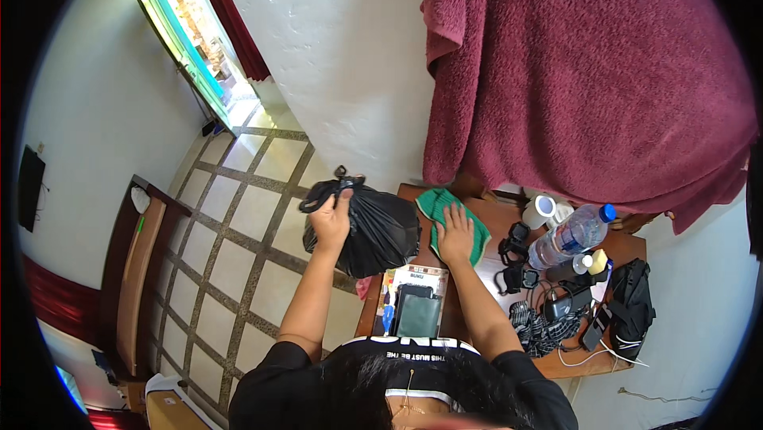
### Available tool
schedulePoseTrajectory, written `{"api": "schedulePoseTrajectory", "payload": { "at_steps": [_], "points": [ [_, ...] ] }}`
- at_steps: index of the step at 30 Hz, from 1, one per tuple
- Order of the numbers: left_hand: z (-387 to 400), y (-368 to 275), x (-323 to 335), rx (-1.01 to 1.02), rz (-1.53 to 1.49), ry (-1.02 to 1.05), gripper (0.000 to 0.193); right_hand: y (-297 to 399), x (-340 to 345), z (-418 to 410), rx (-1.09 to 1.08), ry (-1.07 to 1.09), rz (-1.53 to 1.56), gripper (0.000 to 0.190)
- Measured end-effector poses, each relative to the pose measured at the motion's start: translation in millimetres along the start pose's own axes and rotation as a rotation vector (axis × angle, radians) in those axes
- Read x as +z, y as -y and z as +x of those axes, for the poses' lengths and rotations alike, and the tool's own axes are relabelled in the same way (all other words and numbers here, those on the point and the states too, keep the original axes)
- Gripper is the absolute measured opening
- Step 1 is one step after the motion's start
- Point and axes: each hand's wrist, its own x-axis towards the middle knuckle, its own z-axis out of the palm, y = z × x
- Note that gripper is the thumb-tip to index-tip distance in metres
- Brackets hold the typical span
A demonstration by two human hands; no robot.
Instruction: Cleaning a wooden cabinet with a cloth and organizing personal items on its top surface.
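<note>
My left hand (331, 224) grips the gathered, knotted neck of a full black plastic bag (381, 227). The bag hangs at the left end of a brown wooden table (408, 193), partly over the tiled floor; whether it rests on the tabletop I cannot tell. Flat on a green cloth (480, 233) with a pale edge lies my right hand (456, 233), its fingers slightly apart. Nearer my body, a dark green wallet-like case (419, 315) and what looks like a black phone (415, 291) lie on a printed book (441, 278).
Right of the cloth stand a plastic water bottle (563, 242), a white mug (539, 210) and a small dark bottle (569, 269). Black straps (515, 242), cables, a checked cloth (539, 328) and a black pouch (630, 305) crowd the right end. A maroon towel (584, 72) hangs behind.
</note>
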Motion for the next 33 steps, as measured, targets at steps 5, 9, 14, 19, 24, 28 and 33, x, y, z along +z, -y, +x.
{"api": "schedulePoseTrajectory", "payload": {
  "at_steps": [5, 9, 14, 19, 24, 28, 33],
  "points": [
    [1, -11, 49, 0.163, -0.065, 0.14, 0.028, -36, -20, -42, 0.264, -0.095, -0.063, 0.056],
    [-9, -4, 91, 0.168, -0.12, 0.227, 0.024, -16, -52, -44, 0.401, -0.254, 0.28, 0.056],
    [-15, 9, 133, 0.198, -0.146, 0.361, 0.02, 39, -138, -8, -0.052, -0.384, 0.425, 0.053],
    [-6, -10, 138, 0.199, -0.256, 0.504, 0.026, 44, -129, 26, -0.101, -0.296, 0.447, 0.051],
    [4, -2, 122, 0.266, -0.064, 0.633, 0.044, 26, -113, 46, -0.14, -0.207, 0.582, 0.027],
    [3, 12, 109, 0.47, 0.022, 0.538, 0.025, 20, -118, 38, -0.155, -0.169, 0.5, 0.031],
    [7, 19, 98, 0.366, -0.03, 0.441, 0.021, 5, -128, 23, -0.124, -0.239, 0.418, 0.029]
  ]
}}
